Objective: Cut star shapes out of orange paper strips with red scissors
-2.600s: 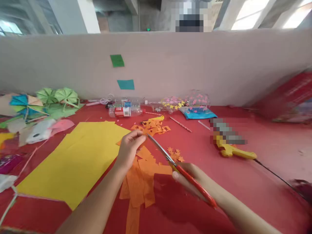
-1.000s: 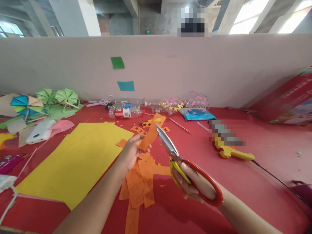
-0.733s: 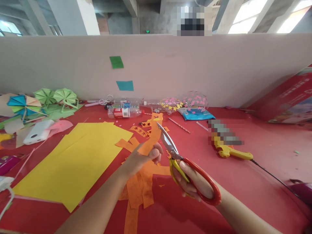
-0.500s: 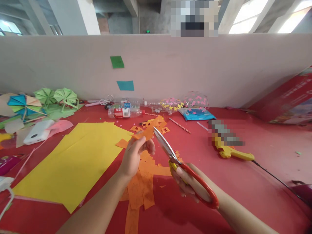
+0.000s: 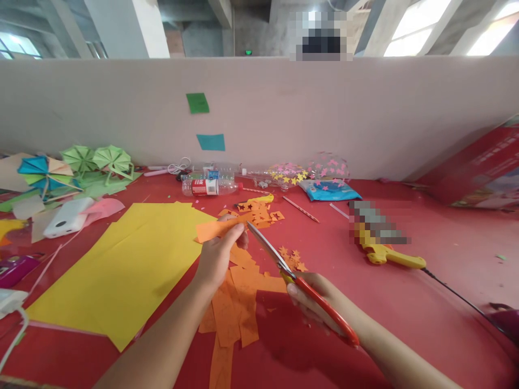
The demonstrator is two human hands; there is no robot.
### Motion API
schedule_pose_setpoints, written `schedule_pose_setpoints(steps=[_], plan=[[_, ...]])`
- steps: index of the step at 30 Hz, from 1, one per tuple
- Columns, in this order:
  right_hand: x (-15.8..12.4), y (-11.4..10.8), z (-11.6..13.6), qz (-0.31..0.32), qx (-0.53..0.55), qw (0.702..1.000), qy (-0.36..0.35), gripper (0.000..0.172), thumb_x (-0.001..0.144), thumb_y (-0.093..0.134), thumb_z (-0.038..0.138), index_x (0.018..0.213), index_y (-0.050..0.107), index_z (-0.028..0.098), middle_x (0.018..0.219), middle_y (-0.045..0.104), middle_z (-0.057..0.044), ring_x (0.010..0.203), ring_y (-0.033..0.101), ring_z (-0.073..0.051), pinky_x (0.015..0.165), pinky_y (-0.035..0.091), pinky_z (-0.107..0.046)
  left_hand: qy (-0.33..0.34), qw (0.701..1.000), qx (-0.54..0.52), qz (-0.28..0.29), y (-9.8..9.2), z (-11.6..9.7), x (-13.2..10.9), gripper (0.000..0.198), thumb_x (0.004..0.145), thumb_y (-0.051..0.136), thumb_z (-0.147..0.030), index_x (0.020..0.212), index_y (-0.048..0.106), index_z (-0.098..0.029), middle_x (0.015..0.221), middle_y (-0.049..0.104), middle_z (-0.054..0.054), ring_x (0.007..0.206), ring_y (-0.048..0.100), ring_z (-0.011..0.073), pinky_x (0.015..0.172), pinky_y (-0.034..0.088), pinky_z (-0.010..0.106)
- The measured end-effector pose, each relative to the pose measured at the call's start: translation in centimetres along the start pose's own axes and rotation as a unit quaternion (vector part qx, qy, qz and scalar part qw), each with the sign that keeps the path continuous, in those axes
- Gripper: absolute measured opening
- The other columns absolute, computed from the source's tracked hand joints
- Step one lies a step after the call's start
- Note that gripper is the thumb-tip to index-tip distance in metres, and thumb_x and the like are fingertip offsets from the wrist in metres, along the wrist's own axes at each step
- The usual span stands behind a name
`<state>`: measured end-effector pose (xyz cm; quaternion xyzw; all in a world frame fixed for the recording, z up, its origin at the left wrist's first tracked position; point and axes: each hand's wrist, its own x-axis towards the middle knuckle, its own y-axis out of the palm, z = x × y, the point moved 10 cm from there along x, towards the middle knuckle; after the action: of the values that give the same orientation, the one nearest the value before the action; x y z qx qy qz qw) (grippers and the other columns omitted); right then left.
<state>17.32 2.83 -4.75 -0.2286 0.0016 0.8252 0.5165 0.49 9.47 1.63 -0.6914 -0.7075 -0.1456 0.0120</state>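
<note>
My left hand (image 5: 221, 248) pinches an orange paper strip (image 5: 208, 230) between thumb and fingers, holding it above the table. Wrapped round the red and yellow handles of a pair of scissors (image 5: 267, 241) is my right hand (image 5: 314, 294). The scissor tips meet the right part of the strip by my left fingertips, and the blades look nearly closed. More orange paper strips (image 5: 237, 308) lie overlapping below my hands. Several small orange paper stars (image 5: 294, 258) lie behind the scissors. Beyond my left hand rest orange scraps (image 5: 259, 213) with star-shaped holes.
Yellow paper sheets (image 5: 121, 270) cover the left side. At the back are plastic bottles (image 5: 208, 187), a blue packet (image 5: 330, 190) and a striped straw (image 5: 300, 209). A yellow-handled corded tool (image 5: 389, 255) lies right. Folded paper umbrellas (image 5: 111, 158) stand far left, near a white device (image 5: 68, 217).
My left hand has lowered slightly and turned the orange strip nearly level. The scissors have shifted a little left and down, their tips still at the strip.
</note>
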Motion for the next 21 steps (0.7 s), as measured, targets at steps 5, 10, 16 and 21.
schedule_pose_setpoints(steps=[5,10,16,21], plan=[[-0.14,0.01,-0.16,0.012,-0.031,0.999,-0.012,0.05,0.079,0.057,0.066,0.064,0.042,0.021,0.045,0.039,0.009,0.038,0.037,-0.006,0.036,0.03,-0.018,0.006,1.0,0.018,0.023,-0.02,-0.19,0.44,0.028,0.08,0.055,-0.024,0.053,0.051,-0.018,0.06,0.048,-0.001,0.059,0.045,0.0114,0.059,0.038,0.025],[-0.35,0.26,0.25,0.018,-0.048,0.998,-0.022,0.052,0.078,0.053,0.07,0.065,0.042,0.02,0.047,0.037,0.009,0.041,0.039,-0.007,0.036,0.031,-0.017,-0.001,0.999,0.022,0.046,0.09,-0.2,0.73,0.03,0.079,0.054,-0.022,0.049,0.049,-0.018,0.056,0.046,-0.001,0.059,0.044,0.0116,0.057,0.037,0.025],[-0.44,0.06,0.1,0.003,-0.061,0.998,-0.006,0.05,0.08,0.052,0.067,0.065,0.044,0.02,0.049,0.043,0.007,0.035,0.035,-0.005,0.034,0.028,-0.017,-0.037,0.997,0.048,0.036,-0.62,0.53,0.83,0.032,0.075,0.056,-0.027,0.045,0.049,-0.018,0.051,0.046,-0.001,0.053,0.043,0.0113,0.057,0.037,0.026],[-0.44,0.05,-0.15,0.006,-0.066,0.998,0.01,0.047,0.079,0.055,0.063,0.064,0.044,0.02,0.048,0.045,0.007,0.032,0.035,-0.004,0.031,0.027,-0.016,-0.043,0.997,0.056,0.044,-0.78,0.65,1.02,0.033,0.074,0.057,-0.028,0.044,0.048,-0.018,0.047,0.046,-0.001,0.051,0.044,0.0112,0.055,0.035,0.026]])
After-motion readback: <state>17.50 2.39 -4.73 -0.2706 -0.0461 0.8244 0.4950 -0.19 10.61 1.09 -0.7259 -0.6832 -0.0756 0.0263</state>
